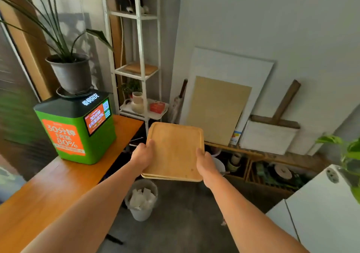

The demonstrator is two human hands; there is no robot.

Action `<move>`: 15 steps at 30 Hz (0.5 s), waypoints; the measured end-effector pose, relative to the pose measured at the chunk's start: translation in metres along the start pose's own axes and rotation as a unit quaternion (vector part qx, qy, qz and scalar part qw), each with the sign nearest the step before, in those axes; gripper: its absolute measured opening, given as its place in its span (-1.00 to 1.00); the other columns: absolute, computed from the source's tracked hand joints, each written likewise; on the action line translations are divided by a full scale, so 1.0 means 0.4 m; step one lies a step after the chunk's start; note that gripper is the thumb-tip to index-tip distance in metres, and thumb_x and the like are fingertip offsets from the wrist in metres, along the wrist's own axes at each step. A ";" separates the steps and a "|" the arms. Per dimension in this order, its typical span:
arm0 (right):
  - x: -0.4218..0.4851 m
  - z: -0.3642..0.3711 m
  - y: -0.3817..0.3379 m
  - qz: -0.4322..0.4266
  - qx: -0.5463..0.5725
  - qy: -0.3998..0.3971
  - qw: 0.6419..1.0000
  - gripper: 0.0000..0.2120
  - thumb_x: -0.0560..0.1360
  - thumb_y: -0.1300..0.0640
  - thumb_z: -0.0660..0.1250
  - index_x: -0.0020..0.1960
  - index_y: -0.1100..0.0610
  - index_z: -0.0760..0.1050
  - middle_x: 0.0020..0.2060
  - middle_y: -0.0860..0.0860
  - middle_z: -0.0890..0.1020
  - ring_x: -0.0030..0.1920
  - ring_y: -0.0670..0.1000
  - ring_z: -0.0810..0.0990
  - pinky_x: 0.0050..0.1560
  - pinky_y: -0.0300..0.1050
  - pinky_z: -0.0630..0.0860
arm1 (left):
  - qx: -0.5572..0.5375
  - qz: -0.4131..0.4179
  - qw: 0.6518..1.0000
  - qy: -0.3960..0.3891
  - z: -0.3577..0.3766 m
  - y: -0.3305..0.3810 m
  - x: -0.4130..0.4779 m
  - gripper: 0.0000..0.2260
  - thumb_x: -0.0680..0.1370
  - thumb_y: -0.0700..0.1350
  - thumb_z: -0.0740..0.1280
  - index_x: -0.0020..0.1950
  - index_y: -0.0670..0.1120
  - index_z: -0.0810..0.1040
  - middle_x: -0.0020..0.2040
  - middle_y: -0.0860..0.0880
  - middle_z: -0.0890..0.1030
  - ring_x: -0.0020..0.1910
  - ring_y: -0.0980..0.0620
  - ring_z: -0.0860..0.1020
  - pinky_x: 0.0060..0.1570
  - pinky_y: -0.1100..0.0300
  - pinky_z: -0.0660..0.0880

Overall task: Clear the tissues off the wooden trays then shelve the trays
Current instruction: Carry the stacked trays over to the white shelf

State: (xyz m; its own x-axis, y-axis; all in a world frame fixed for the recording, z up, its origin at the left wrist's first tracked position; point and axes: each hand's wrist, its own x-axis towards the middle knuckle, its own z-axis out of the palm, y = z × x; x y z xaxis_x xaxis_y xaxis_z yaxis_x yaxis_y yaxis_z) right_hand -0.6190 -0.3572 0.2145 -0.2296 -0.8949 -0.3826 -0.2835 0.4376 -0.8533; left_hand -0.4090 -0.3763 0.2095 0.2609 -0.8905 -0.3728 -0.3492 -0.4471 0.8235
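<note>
Holding a stack of pale square wooden trays with rounded corners [174, 151] level in mid-air, out in front of the body. Gripping the stack's left edge with the left hand [143, 155], thumb lying on the top face, fingers curled underneath and out of view. Gripping the right edge with the right hand [206, 165] in the same manner. Showing at least two boards at the near edge; exact count not determinable. Showing no tissues on the top tray.

Locating the target: tall white metal open-frame shelf unit [136, 61], standing ahead of the hands and to the left, well beyond the far edge of the stack. Bearing already one flat wooden board [141, 68] on the mid-level shelf, above hand height. Carrying a cream ceramic jug [137, 102] and a red box [157, 106] on the lower shelf, just beyond the stack's far-left corner.

Judging the left hand the nearer one to the shelf unit, the stack's far edge leading. Probably requiring a lift forward, upward and leftward, keeping the stack flat to slide onto the board already shelved.

Noting crumpled white tissues inside a pale round waste bin [141, 200] on the floor, below and between the forearms; suggesting clearing complete and shelving in progress.

Watching the white upright post during entry.
</note>
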 end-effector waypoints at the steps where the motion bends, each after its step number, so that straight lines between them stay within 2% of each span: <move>1: 0.021 -0.013 -0.004 0.004 -0.008 0.010 1.000 -0.44 0.65 -0.17 -0.01 0.49 0.17 0.23 0.33 0.15 0.48 0.25 0.19 0.51 0.22 0.11 0.49 | -0.002 0.004 1.000 -0.013 0.017 0.013 0.021 -0.43 0.63 0.21 0.02 0.45 -0.17 0.34 0.27 -0.15 0.49 0.17 -0.14 0.50 0.07 0.03 0.40; 3: 0.070 -0.037 -0.017 0.014 -0.022 0.025 0.999 -0.44 0.64 -0.19 -0.02 0.48 0.15 0.24 0.33 0.15 0.48 0.24 0.19 0.50 0.17 0.09 0.48 | -0.005 0.009 0.999 -0.036 0.050 0.041 0.067 -0.44 0.65 0.18 0.02 0.48 -0.19 0.30 0.32 -0.17 0.47 0.22 -0.16 0.48 0.14 0.00 0.39; 8: 0.241 -0.041 -0.075 0.027 -0.011 0.031 0.999 -0.43 0.64 -0.19 0.02 0.47 0.18 0.25 0.26 0.13 0.49 0.20 0.18 0.50 0.24 0.15 0.46 | -0.012 0.025 0.998 -0.060 0.090 0.121 0.214 -0.46 0.66 0.13 0.02 0.49 -0.22 0.28 0.34 -0.20 0.46 0.26 -0.20 0.46 0.29 -0.09 0.39; 12: 0.416 0.004 -0.189 0.021 -0.024 0.041 0.999 -0.38 0.63 -0.21 0.02 0.50 0.22 0.22 0.37 0.18 0.44 0.30 0.22 0.46 0.33 0.19 0.42 | -0.012 0.026 0.998 -0.052 0.072 0.218 0.402 -0.48 0.67 0.14 0.01 0.43 -0.21 0.36 0.22 -0.19 0.52 0.15 -0.20 0.52 0.17 -0.06 0.46; 14: 0.510 0.032 -0.265 0.016 -0.024 0.043 0.999 -0.38 0.63 -0.21 0.03 0.49 0.22 0.23 0.37 0.18 0.44 0.31 0.22 0.46 0.34 0.19 0.41 | -0.006 0.035 0.998 -0.049 0.051 0.277 0.500 -0.52 0.67 0.15 -0.02 0.28 -0.17 0.46 0.07 -0.13 0.52 0.00 -0.14 0.51 0.10 -0.01 0.45; 15: 0.558 0.046 -0.304 0.014 -0.022 0.042 0.999 -0.39 0.63 -0.20 0.03 0.49 0.22 0.25 0.37 0.18 0.45 0.31 0.22 0.47 0.35 0.19 0.41 | 0.000 0.043 0.998 -0.045 0.039 0.306 0.548 -0.51 0.67 0.16 -0.04 0.24 -0.16 0.49 0.07 -0.14 0.53 -0.01 -0.14 0.51 0.11 0.02 0.44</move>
State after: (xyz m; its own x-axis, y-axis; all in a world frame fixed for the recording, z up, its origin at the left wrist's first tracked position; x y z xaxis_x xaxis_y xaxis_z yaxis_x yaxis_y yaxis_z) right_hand -0.6186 -0.6118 0.2264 -0.3152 -0.8726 -0.3732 -0.3169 0.4674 -0.8253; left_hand -0.4085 -0.6278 0.2221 0.1480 -0.9292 -0.3385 -0.3662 -0.3695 0.8541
